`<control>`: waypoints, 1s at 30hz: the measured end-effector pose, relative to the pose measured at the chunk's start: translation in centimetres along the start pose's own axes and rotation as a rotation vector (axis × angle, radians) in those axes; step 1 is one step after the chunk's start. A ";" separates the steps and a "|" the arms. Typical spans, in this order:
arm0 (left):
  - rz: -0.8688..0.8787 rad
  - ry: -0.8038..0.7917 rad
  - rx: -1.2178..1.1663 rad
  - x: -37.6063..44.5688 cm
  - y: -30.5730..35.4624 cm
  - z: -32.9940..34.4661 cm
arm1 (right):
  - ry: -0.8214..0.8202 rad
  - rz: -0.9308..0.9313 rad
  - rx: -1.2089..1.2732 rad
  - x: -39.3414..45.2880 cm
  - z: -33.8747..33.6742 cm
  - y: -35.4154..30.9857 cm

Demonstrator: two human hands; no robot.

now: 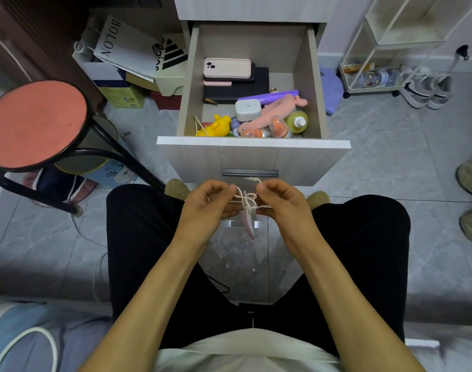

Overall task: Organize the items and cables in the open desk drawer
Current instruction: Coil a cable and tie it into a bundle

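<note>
At the centre of the frame, just above the person's dark-trousered knees, the left hand (210,201) and the right hand (280,201) each pinch a pale tangled cable (247,201) between curled fingers, the knot of loops held between them and one end sticking up past the right thumb; a flat pinkish piece hangs below the knot, too blurred to name. Just beyond the hands stands the open drawer (252,159), its pale front panel facing the person. At the drawer's near edge lie a yellow toy (214,127), a white case (247,110), a pink cloth (272,114) and a green bottle (298,121) with a white cap. Farther back, a purple pen (268,95) rests beside a black pouch (237,88), on which sits a pink phone (227,68). At the left of the frame stands a red-seated stool (37,124), with paper bags (127,47) beyond it in the upper left.
</note>
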State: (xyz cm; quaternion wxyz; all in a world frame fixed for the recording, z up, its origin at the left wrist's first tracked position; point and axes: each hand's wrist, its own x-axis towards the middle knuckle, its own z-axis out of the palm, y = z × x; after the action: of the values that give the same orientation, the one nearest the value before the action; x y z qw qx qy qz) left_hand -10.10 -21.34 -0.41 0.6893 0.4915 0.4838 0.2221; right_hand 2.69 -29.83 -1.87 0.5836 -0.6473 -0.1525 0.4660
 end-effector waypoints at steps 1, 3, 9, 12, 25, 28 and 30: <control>0.013 0.004 -0.004 -0.1 0.1 -0.1 | -0.024 -0.006 -0.019 -0.1 -0.1 -0.1; 0.047 0.005 -0.014 -0.3 0.3 -0.1 | -0.090 -0.026 -0.050 -0.4 -0.2 -0.3; 0.105 -0.011 0.020 -0.9 0.6 0.1 | -0.091 -0.119 -0.108 -1.0 -0.2 -1.1; 0.139 -0.029 0.029 -1.1 0.6 0.2 | -0.088 -0.155 -0.148 -1.2 -0.2 -1.2; 0.029 -0.176 0.065 -0.5 -0.2 -0.3 | -0.025 -0.184 -0.144 -0.9 -0.5 -0.9; -0.115 -0.212 -0.077 -0.1 -0.1 -0.4 | -0.009 -0.162 -0.057 -0.7 -0.7 -0.8; -0.050 -0.200 0.011 -0.1 0.0 -0.4 | -0.002 -0.157 -0.048 -0.6 -0.8 -0.7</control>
State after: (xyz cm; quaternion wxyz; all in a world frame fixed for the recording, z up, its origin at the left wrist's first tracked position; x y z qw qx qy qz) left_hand -10.51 -21.26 -0.40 0.7369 0.5027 0.4257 0.1522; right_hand 3.23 -30.59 -1.07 0.6025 -0.6467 -0.2145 0.4156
